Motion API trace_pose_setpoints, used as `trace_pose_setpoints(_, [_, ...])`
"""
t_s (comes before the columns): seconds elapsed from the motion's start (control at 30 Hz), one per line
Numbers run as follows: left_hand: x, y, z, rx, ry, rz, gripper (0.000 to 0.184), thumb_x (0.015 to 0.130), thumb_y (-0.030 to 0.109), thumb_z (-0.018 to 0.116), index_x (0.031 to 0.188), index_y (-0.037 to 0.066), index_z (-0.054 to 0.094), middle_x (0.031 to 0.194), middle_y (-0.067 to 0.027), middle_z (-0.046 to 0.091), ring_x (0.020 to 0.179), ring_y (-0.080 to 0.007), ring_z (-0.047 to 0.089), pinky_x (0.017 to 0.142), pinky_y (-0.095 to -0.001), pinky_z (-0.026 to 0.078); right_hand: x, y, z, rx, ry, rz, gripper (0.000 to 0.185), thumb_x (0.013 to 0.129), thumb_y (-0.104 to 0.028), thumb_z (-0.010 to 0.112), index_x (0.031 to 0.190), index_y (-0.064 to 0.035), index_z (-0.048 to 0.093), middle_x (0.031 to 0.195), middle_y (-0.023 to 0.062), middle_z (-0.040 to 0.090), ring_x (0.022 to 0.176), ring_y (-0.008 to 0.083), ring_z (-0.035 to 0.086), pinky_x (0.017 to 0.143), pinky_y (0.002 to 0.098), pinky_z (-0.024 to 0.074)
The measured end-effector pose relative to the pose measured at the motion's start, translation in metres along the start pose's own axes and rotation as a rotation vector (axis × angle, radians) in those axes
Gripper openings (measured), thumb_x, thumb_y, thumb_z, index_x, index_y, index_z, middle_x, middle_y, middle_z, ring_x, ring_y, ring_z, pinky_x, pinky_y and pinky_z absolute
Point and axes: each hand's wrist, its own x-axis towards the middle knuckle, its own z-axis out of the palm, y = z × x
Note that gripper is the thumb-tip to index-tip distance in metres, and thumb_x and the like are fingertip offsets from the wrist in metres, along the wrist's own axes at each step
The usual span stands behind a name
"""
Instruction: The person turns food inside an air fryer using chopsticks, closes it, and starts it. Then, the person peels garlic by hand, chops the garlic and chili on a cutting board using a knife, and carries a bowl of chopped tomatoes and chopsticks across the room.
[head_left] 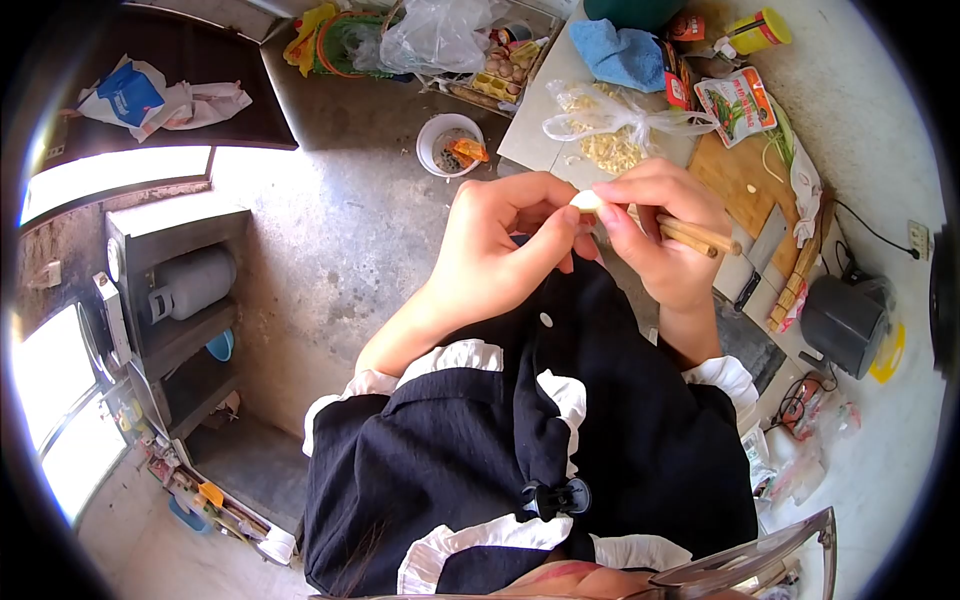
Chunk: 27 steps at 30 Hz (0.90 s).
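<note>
A small whitish piece that looks like a garlic clove (587,201) is pinched between my two hands in front of my chest. My left hand (510,235) holds it from the left with thumb and fingertips. From the other side, the thumb and forefinger of my right hand (665,225) grip it. Two wooden chopsticks (700,236) are also tucked in my right hand, their ends sticking out to the right. The fingers partly cover the clove.
On the counter lie a tied plastic bag of yellowish pieces (612,140), a blue cloth (618,55), a seasoning packet (738,107), a cutting board (735,180) and a knife (762,255). A white bucket (432,135) with scraps stands on the floor. A gas cylinder (195,282) sits on the left shelf.
</note>
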Motion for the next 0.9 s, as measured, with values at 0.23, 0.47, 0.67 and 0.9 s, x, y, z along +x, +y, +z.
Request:
trace_pose_setpoints(0.23, [-0.001, 0.004, -0.004, -0.11, -0.06, -0.067, 0.017, 0.094, 0.007, 0.05, 0.09, -0.006, 0.06, 0.075, -0.0094, 0.066, 0.066, -0.0113, 0.063, 0.057, -0.0226, 0.051, 0.003, -0.006, -0.002, 0.075, -0.041, 0.069, 0.021, 0.076, 0.002, 0.068, 0.095, -0.0048, 0.071, 0.084, 0.0027, 0.068, 0.061, 0.003, 0.054, 0.043, 0.0175, 0.0259])
trace_pose_setpoints(0.47, [0.001, 0.004, -0.006, -0.125, -0.096, -0.097, 0.018, 0.096, 0.008, 0.049, 0.091, -0.006, 0.059, 0.075, -0.0083, 0.065, 0.066, -0.0108, 0.062, 0.059, -0.0219, 0.05, 0.004, -0.004, 0.0, 0.084, -0.04, 0.09, 0.023, 0.075, 0.003, 0.067, 0.096, -0.0045, 0.071, 0.085, 0.0033, 0.068, 0.065, 0.0046, 0.056, 0.045, 0.0182, 0.0277])
trace_pose_setpoints(0.67, [0.002, 0.005, -0.005, -0.045, -0.101, -0.104, 0.019, 0.095, 0.01, 0.051, 0.092, -0.006, 0.062, 0.077, -0.0077, 0.066, 0.065, -0.0084, 0.06, 0.059, -0.0215, 0.05, 0.005, -0.005, 0.0, 0.054, -0.075, 0.071, 0.025, 0.074, 0.004, 0.067, 0.097, -0.0018, 0.069, 0.084, 0.006, 0.065, 0.068, 0.0101, 0.058, 0.053, 0.0203, 0.0382])
trace_pose_setpoints(0.9, [0.002, 0.002, -0.005, 0.037, -0.11, -0.071, 0.023, 0.096, 0.014, 0.048, 0.093, -0.005, 0.061, 0.077, -0.0111, 0.066, 0.064, -0.0117, 0.062, 0.057, -0.0223, 0.049, 0.008, -0.009, 0.001, -0.048, -0.118, 0.017, 0.028, 0.072, 0.006, 0.068, 0.099, -0.0004, 0.068, 0.084, 0.0088, 0.064, 0.069, 0.0153, 0.061, 0.061, 0.0248, 0.0474])
